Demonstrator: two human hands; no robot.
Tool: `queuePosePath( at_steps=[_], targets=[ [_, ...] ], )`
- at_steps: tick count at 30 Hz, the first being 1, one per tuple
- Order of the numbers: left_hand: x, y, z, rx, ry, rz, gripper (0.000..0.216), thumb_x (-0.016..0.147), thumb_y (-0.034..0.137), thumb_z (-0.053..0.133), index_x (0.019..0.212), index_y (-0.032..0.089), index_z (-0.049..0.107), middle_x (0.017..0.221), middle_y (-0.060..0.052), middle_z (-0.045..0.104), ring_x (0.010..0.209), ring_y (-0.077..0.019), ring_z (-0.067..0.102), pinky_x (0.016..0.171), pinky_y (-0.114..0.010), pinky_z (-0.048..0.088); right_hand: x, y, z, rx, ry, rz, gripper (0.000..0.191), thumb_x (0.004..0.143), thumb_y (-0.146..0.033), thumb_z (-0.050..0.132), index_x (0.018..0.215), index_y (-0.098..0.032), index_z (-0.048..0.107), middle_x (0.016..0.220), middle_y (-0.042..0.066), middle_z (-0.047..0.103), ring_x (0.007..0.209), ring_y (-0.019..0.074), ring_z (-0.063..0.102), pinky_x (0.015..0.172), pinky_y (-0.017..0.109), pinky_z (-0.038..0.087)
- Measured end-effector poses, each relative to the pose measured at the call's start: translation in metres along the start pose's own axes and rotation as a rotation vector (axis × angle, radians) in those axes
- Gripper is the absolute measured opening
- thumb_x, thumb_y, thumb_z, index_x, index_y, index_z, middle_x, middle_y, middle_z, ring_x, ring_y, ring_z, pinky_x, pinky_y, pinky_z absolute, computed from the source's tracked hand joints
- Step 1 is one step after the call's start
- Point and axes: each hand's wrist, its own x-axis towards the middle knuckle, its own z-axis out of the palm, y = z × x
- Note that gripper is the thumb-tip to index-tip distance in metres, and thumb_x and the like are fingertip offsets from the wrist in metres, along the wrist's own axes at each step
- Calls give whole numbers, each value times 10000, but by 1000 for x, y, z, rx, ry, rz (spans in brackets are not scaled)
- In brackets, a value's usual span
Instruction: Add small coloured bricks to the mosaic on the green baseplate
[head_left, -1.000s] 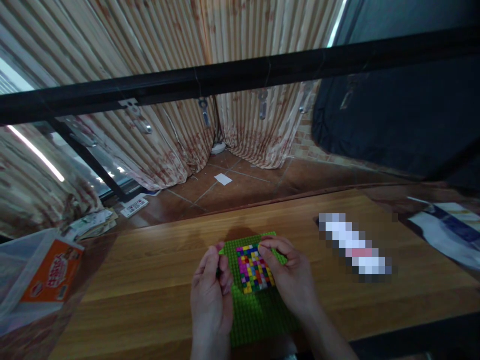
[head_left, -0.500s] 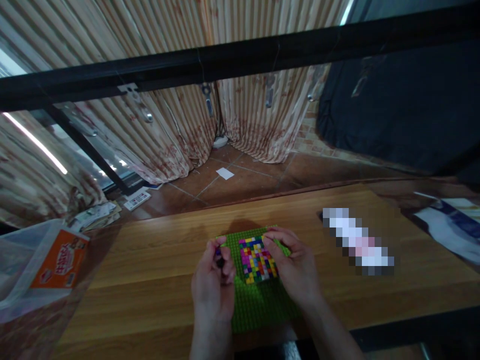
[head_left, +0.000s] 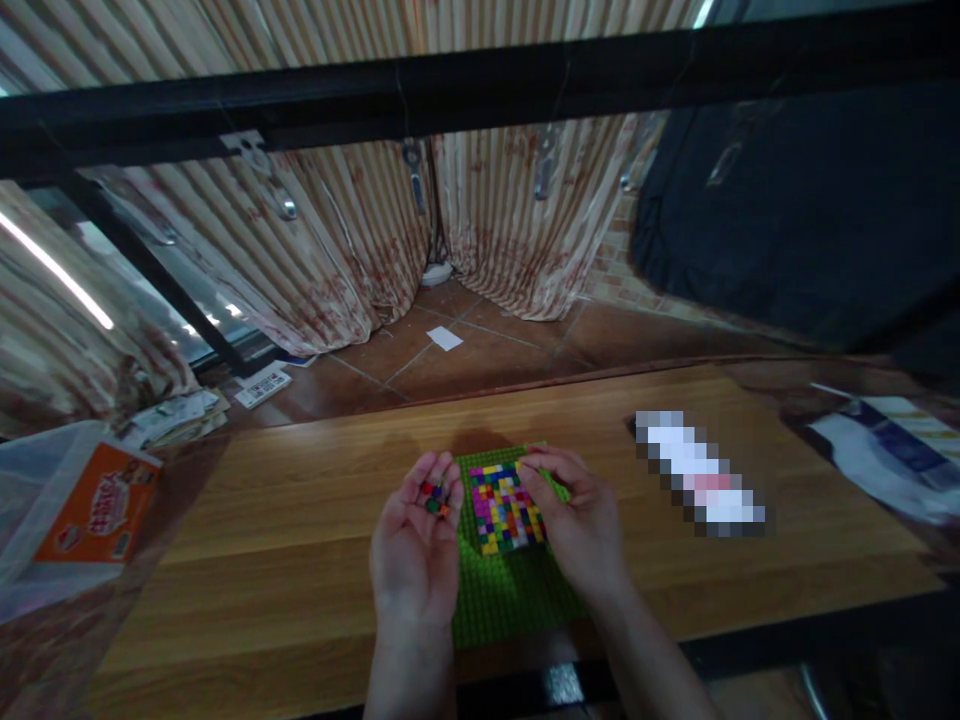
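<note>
My left hand (head_left: 416, 545) lies palm up, its fingers slightly curled around several small toy building bricks (head_left: 435, 498) in red, blue, green and orange. Just right of it is a green studded baseplate (head_left: 510, 600) on the table. A square patch of many-coloured bricks (head_left: 504, 510) covers the upper middle of this plate. My right hand (head_left: 577, 510) is over the patch's upper right corner, thumb and forefinger pinched together at its edge. Whatever sits between those fingertips is hidden.
The plate rests on a wooden table (head_left: 262, 540). A blurred-out object (head_left: 697, 470) lies on the table's right side. A clear plastic bin with an orange label (head_left: 97, 500) stands at left. A dark metal bar (head_left: 480, 75) crosses above, before curtains (head_left: 337, 240).
My left hand has turned and opened out, so the bricks in its palm now show. My right hand stays pinched at the patch's upper right corner. The view has shifted slightly.
</note>
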Motion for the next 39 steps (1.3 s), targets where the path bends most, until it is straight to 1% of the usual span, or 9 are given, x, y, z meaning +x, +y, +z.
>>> queuePosePath(
  at_steps=[7,10,14,16,19,22,26,32,39],
  targets=[
    [1,-1,1,-2,-15,-6,241,881,97,450,865,95,691,922,-127,706,819,-149,687,742,-245,582,0,-2,0,-6,-7,-5,132,822,-308,657,855,-232,760,1070,74,705,1081,246,623,1019,447,428],
    [1,0,-1,-3,-9,-49,249,890,86,428,859,94,675,863,-109,683,741,-137,663,659,-232,572,0,-3,0,-14,-5,-8,128,827,-290,647,857,-234,758,1073,70,704,1082,239,624,1022,437,428],
    [3,0,-3,-23,-85,-137,243,898,69,408,846,91,644,689,-36,571,543,-86,540,486,-187,479,0,-2,1,-16,-9,-14,127,830,-290,644,849,-235,757,1056,66,711,1064,236,633,1005,419,441],
    [4,0,-4,-46,-132,-180,244,911,73,394,844,96,627,643,-5,512,487,-68,475,439,-174,425,1,-2,2,-15,-14,-15,130,831,-293,644,853,-235,758,1051,64,713,1062,233,633,1002,410,442],
    [4,-2,-5,-75,-148,-215,250,935,83,369,861,101,607,616,22,466,433,-47,403,397,-161,359,1,-2,2,-20,-22,-15,137,832,-296,642,864,-233,759,1053,66,712,1063,231,631,997,405,441],
    [3,-3,-5,-97,-158,-231,253,952,91,354,879,106,596,588,42,431,405,-38,365,379,-157,321,0,-3,2,-24,-25,-19,139,835,-287,634,862,-228,757,1047,71,711,1065,232,630,1001,409,436],
    [3,-2,-5,-103,-172,-240,247,961,102,355,882,111,589,557,57,398,398,-39,364,382,-160,319,1,-4,2,-16,-19,-34,135,836,-277,629,858,-231,755,1028,67,714,1050,231,638,992,414,445],
    [2,-3,-4,-80,-185,-247,237,953,99,363,879,122,587,561,55,406,409,-41,367,392,-164,329,1,-3,4,-20,-10,-22,135,831,-284,631,861,-238,754,1058,65,718,1059,236,636,993,419,448],
    [3,-3,-4,-94,-193,-250,237,956,98,362,881,113,586,567,54,411,412,-41,373,393,-163,332,1,-1,3,-10,-27,-29,138,829,-276,627,866,-227,751,1034,66,711,1045,232,636,985,414,447]
  ],
)
